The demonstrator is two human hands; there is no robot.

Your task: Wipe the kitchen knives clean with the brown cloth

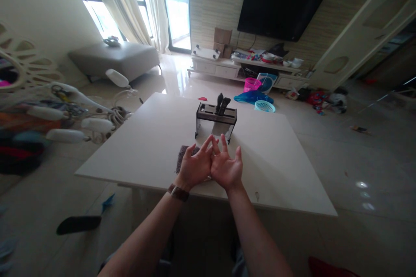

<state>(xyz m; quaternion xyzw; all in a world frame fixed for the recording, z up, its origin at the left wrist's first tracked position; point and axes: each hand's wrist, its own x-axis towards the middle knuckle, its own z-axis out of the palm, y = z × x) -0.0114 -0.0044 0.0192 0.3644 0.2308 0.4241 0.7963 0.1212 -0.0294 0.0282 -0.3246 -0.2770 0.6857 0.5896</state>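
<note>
Two bare hands, palms up, sit at dial centre over the near part of the white table (pixel 276 160); 12 o'clock points away from the wearer. Left hand (pixel 196 168) and right hand (pixel 226 169) meet along their little-finger sides, fingertips converging at 12, thumbs splayed outward at 10 and 2. Fingers extended and spread on both, released, grasping nothing. Left forearm enters from 7 o'clock, with a dark wristband (pixel 178 192); right forearm from 5. Slotted rack (pixel 216 114) stands upright on the table at 12 o'clock, just beyond the fingertips, two black handles (pixel 222 106) rising from its top. Grey-brown cloth (pixel 182 159) lies at 10 o'clock, partly hidden by the left hand; contact cannot be told. Markings: blue-and-white box (pixel 267 81) on the floor at 1 o'clock, beside a pink basket (pixel 252 85); any print is too small to read.
</note>
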